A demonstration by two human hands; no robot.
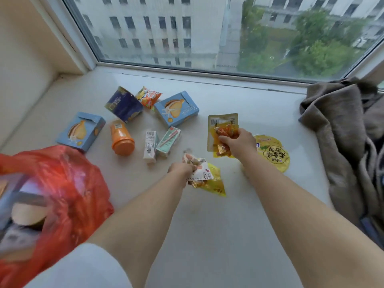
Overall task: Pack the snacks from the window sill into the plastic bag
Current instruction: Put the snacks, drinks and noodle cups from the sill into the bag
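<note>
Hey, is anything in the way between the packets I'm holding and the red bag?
Nothing visible blocks it. The left hand and right hand each grip snack packets, and the sill between them and the red plastic bag at the lower left lies bare. The orange cup and small cartons lie farther back.

The light blue box (176, 109) near the window carries the word "Ynonge" along its side. The round yellow lid (272, 152) bears large dark Chinese characters, too blurred to read.
</note>
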